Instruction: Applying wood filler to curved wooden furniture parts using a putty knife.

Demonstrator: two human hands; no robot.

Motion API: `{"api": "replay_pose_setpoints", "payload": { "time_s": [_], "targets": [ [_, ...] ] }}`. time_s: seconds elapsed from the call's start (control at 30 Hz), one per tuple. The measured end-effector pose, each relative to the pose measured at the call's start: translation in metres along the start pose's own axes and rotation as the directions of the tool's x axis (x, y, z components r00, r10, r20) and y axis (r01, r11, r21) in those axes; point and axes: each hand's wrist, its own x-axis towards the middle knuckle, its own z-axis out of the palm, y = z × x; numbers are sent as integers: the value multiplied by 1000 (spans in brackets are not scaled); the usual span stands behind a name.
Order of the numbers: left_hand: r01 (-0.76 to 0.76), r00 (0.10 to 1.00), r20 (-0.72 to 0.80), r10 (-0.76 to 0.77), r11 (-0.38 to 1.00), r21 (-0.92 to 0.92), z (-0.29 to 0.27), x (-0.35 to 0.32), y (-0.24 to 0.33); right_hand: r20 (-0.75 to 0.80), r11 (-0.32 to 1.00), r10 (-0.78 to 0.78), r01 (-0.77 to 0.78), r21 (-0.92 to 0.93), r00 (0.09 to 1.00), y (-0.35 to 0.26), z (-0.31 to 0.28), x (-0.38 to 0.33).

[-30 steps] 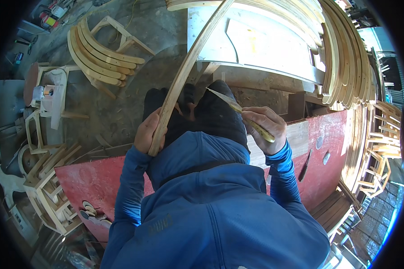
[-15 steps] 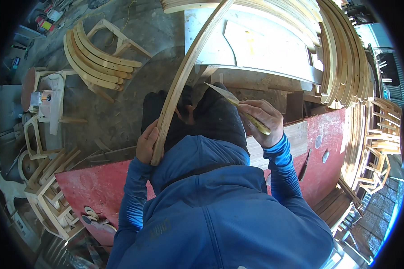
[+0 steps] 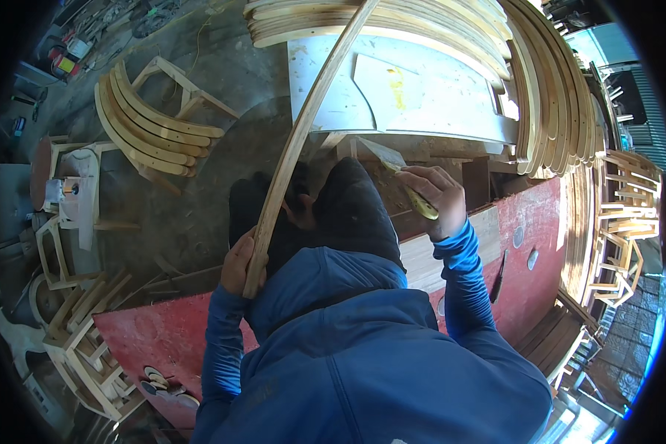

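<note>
My left hand (image 3: 237, 264) is closed around the lower end of a long, gently curved wooden strip (image 3: 301, 122), which leans up and away across the front of my legs. Its far end passes out of the top of the view. In my right hand (image 3: 438, 196) is a putty knife (image 3: 421, 206) with a yellowish handle, the fingers wrapped round it. The flat blade (image 3: 382, 152) points up and to the left, apart from the strip.
Ahead is a pale board (image 3: 403, 96) with stacked curved wooden pieces (image 3: 555, 96) behind and right of it. More curved pieces (image 3: 152, 126) rest on a wooden frame at left. A red bench (image 3: 529, 214) runs beside me, bearing a dark slim tool (image 3: 500, 275) and sanding discs (image 3: 155, 377).
The view has shifted slightly. The strip's lower end and my left hand sit a little lower. The putty knife has turned, showing more of its blade face.
</note>
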Motion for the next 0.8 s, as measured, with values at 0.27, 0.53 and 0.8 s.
{"api": "replay_pose_setpoints", "payload": {
  "time_s": [0.27, 0.53, 0.8],
  "targets": [
    [58, 997, 58, -58, 998, -13, -4, 1, 7, 4, 1000, 8, -8, 8, 1000, 2, 3, -4],
    [71, 996, 54, -72, 997, 18, -5, 4, 6, -54, 999, 40, -38, 26, 998, -3, -3, -1],
    [117, 993, -17, -116, 992, 44, -5, 6, 1, -43, 999, 32, -32, 0, 999, 6, -6, -9]
  ]
}}
